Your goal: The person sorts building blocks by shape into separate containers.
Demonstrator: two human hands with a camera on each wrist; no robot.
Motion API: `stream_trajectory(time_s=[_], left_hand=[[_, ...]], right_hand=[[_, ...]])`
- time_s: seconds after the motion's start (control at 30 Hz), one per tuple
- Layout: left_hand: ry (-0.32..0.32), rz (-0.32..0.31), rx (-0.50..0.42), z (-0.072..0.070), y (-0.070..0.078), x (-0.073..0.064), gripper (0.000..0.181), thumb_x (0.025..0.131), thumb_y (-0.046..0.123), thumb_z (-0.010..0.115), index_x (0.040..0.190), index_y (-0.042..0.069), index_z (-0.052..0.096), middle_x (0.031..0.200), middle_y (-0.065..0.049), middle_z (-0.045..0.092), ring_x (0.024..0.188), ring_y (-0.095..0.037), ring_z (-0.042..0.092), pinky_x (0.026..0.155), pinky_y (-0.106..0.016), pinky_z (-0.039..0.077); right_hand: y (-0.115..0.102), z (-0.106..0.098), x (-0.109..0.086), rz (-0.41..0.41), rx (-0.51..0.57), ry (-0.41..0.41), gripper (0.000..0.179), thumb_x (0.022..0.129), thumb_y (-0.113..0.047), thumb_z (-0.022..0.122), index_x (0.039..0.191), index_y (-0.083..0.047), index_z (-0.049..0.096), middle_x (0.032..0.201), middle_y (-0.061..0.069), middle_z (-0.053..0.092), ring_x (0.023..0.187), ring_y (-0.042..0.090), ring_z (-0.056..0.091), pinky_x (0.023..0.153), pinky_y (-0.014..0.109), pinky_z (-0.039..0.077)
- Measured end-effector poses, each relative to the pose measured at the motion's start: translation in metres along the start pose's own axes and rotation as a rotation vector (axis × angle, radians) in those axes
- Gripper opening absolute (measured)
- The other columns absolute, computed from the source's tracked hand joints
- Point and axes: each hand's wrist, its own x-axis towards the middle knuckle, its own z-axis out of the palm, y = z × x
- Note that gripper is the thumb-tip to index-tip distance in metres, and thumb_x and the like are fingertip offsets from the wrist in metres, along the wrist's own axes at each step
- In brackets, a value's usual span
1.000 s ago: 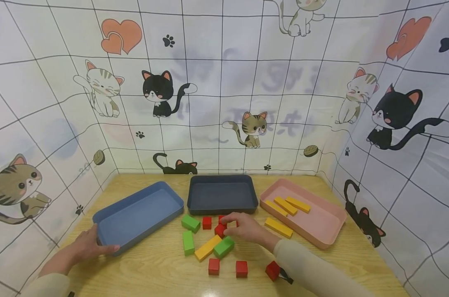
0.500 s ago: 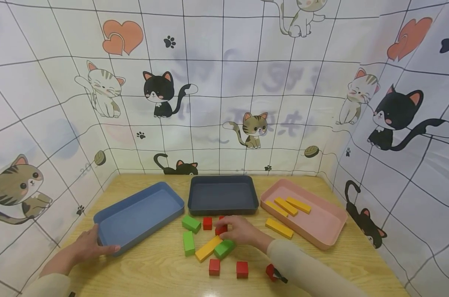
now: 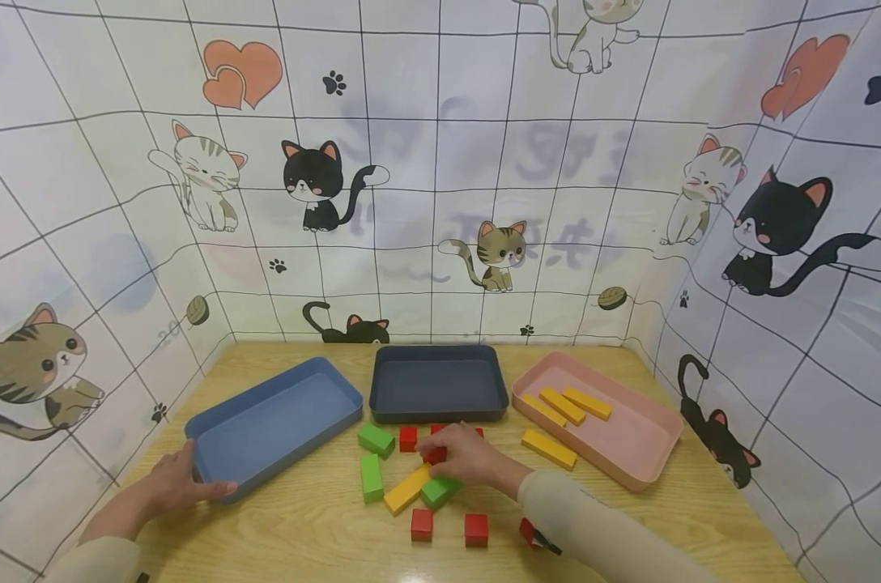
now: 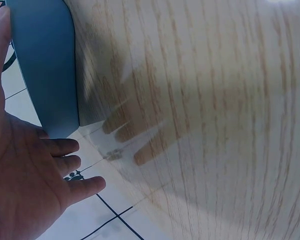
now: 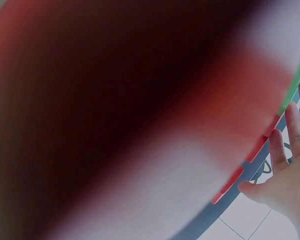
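At the tray's near left corner, my left hand (image 3: 174, 484) rests against the blue tray (image 3: 276, 421). Its fingers look straight in the left wrist view, beside the tray's end (image 4: 47, 65). My right hand (image 3: 466, 455) is in the middle of the table and pinches a red cube (image 3: 436, 455) between thumb and fingers. Part of that cube is hidden by the fingers. Under the hand lies a green block (image 3: 437, 491), touching or close to a yellow block (image 3: 407, 489). The right wrist view is mostly a dark and red blur, with the hand (image 5: 285, 175) at its edge.
A navy tray (image 3: 439, 385) stands at the back. The pink tray (image 3: 633, 445) on the right holds yellow blocks (image 3: 586, 402), with another yellow block (image 3: 549, 449) in front. Green blocks (image 3: 371, 478) and red cubes (image 3: 476, 529) lie around; one is partly behind the right sleeve (image 3: 593, 518).
My right hand has moved slightly left and down, and its fingers have come together on the red cube. My left hand has stayed at the blue tray.
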Motion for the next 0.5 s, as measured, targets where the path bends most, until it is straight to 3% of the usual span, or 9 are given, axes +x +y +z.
stream_trajectory(time_s=[0.1,0.27,0.4,0.5], left_hand=[[0.007,0.005,-0.001,0.0003,-0.0001,0.0001,0.119,0.086,0.055,0.071,0.136,-0.032,0.007,0.131,-0.06,0.018,0.12,-0.073,0.025,0.097,-0.074,0.031],[0.011,0.003,-0.008,0.0018,-0.0015,0.0005,0.12,0.085,0.055,0.072,0.136,-0.032,0.007,0.131,-0.06,0.018,0.12,-0.074,0.025,0.098,-0.074,0.031],[0.018,0.008,0.001,0.0021,-0.0021,0.0012,0.119,0.085,0.055,0.072,0.135,-0.032,0.008,0.13,-0.06,0.019,0.119,-0.073,0.026,0.097,-0.073,0.032],[0.014,0.01,0.005,0.0011,-0.0018,0.0012,0.119,0.085,0.055,0.071,0.135,-0.033,0.008,0.13,-0.06,0.02,0.119,-0.073,0.027,0.097,-0.073,0.033]], right_hand=[[-0.0007,0.0012,0.0004,0.0,-0.042,0.011,0.038,0.084,-0.014,0.08,0.12,-0.014,0.073,0.109,-0.01,0.072,0.111,0.015,0.06,0.109,0.07,0.021],[-0.0024,0.0031,0.0001,0.012,-0.106,0.024,0.039,0.083,-0.018,0.082,0.121,-0.018,0.073,0.112,-0.013,0.07,0.114,0.018,0.058,0.11,0.067,0.022],[-0.0052,0.0012,-0.0015,0.011,-0.159,0.004,0.04,0.082,-0.022,0.082,0.121,-0.02,0.073,0.107,-0.015,0.071,0.11,0.015,0.056,0.109,0.058,0.028],[-0.0074,-0.0012,-0.0022,-0.002,-0.201,-0.011,0.04,0.081,-0.025,0.084,0.12,-0.021,0.074,0.103,-0.015,0.071,0.101,0.011,0.055,0.096,0.042,0.037]])
